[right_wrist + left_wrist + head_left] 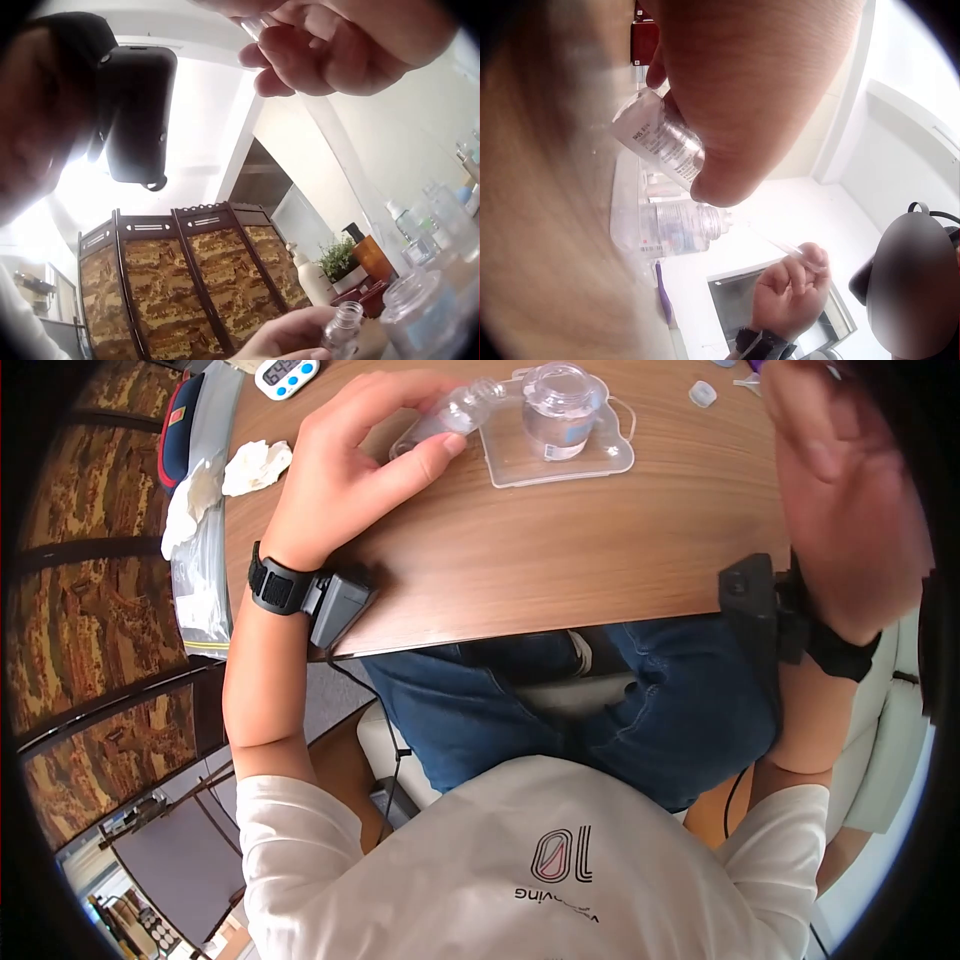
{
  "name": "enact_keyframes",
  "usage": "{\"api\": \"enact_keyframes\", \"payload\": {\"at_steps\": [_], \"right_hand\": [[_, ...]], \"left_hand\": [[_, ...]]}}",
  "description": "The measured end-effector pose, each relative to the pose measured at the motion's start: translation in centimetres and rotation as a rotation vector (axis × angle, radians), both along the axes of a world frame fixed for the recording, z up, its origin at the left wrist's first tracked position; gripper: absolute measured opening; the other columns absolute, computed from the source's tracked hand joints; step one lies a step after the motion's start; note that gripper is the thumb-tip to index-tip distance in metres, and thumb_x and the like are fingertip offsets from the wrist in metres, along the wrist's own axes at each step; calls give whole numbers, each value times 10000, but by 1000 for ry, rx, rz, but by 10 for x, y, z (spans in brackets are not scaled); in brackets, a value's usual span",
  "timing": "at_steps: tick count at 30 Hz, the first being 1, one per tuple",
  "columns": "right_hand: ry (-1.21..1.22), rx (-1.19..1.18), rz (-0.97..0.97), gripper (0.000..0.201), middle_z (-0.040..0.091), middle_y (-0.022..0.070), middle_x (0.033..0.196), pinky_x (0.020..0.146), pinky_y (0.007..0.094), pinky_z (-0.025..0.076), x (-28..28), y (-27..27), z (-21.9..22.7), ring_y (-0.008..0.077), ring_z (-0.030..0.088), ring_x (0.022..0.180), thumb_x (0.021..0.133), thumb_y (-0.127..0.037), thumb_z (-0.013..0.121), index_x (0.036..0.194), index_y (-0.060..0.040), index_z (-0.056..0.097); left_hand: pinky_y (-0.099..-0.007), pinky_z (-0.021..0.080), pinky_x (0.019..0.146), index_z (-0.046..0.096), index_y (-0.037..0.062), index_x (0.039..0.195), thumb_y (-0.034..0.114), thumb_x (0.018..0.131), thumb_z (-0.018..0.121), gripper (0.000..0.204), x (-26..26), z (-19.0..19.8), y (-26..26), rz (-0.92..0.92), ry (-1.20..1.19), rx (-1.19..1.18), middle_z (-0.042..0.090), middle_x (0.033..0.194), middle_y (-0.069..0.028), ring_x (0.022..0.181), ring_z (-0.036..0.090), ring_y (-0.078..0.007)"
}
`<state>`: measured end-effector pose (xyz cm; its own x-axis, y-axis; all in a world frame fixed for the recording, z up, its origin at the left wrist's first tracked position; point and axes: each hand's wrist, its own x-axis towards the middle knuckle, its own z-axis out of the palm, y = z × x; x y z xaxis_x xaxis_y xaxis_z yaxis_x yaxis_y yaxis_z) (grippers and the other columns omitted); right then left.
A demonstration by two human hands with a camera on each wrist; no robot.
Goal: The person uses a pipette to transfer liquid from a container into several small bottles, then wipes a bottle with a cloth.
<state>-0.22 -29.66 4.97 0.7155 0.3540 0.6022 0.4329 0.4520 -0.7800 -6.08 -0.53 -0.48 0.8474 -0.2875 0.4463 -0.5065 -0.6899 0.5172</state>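
My left hand [335, 470] grips a small clear bottle [442, 423] between thumb and fingers, tilted, its uncapped neck toward the jar. Printed text shows on the bottle's label in the left wrist view. Beside it, a wider clear jar [556, 435] with a blue mark and some clear liquid stands on a shallow transparent tray [510, 472]. My right hand [850, 510] is raised at the right, blurred in the head view. Its curled fingers pinch a thin clear tube, which looks like a plastic dropper [784, 246], pointing toward the jar in the left wrist view.
A white digital timer [287, 374] and crumpled tissue [257, 467] lie at the left. A clear zip bag [203, 595] hangs over the left table edge. Near the right back are a small clear cap [703, 395] and a purple item [662, 292]. Pump bottles [311, 276] stand farther off.
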Motion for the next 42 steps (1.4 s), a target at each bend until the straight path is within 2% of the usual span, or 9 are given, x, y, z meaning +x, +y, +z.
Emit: {"api": "enact_keyframes", "payload": {"at_steps": [1,7,10,26,28,32,35,37,42], "right_hand": [[7,0,2,394,634,125,824,395,203,373,0,-7,-3,93,491,520,1091,-330,387,899,-38,570],[23,-8,-24,394,635,125,830,398,202,373,-15,26,5,93,491,519,1090,-333,393,900,-37,571],[31,-12,-26,394,636,124,832,399,202,373,-14,30,4,93,491,519,1090,-335,395,901,-36,571],[56,-27,-64,395,639,122,847,407,200,373,-20,43,11,94,491,517,1088,-343,410,906,-34,574],[62,-31,-74,395,640,122,848,408,200,373,-20,39,10,94,491,517,1088,-344,412,906,-34,575],[70,-34,-81,395,641,122,852,410,199,373,-22,40,12,95,491,516,1088,-347,416,907,-34,576],[77,-36,-88,395,641,121,855,411,199,373,-21,33,10,95,491,516,1087,-348,419,908,-33,576],[93,-45,-87,395,642,121,856,412,199,373,-21,26,6,95,491,516,1087,-349,421,909,-33,577],[108,-50,-93,396,643,121,861,414,198,373,-9,17,2,95,491,515,1087,-352,425,910,-32,577]], "left_hand": [[-332,464,1018,680,-29,1196,113,874,773,364,-2,1,-2,22,55,31,703,1173,-109,1117,636,-204],[-338,472,1011,682,-29,1200,98,870,783,367,-2,-1,-4,-23,64,-11,705,1181,-115,1097,644,-206],[-333,476,1007,683,-30,1196,96,875,778,358,-1,-1,2,-85,31,-22,704,1181,-119,1095,646,-209],[-338,488,986,688,-26,1194,107,864,784,368,2,1,1,-103,39,4,710,1166,-129,1071,651,-219],[-353,539,855,725,42,1173,160,839,822,367,4,-2,-1,-114,-77,-8,724,976,-111,924,686,-242],[-353,540,860,724,40,1174,159,835,823,372,5,-3,1,-116,-91,-30,728,986,-115,933,688,-243],[-351,542,869,722,37,1171,162,840,823,367,2,-3,0,-103,-53,-28,735,1003,-114,947,694,-235],[-328,470,1020,660,-39,1207,82,893,766,352,-2,-5,4,-49,56,-50,694,1185,-102,1112,629,-189],[-333,462,1038,610,-49,1254,60,913,734,379,-3,-8,2,-31,93,-145,679,1210,-103,1147,616,-188]]}}
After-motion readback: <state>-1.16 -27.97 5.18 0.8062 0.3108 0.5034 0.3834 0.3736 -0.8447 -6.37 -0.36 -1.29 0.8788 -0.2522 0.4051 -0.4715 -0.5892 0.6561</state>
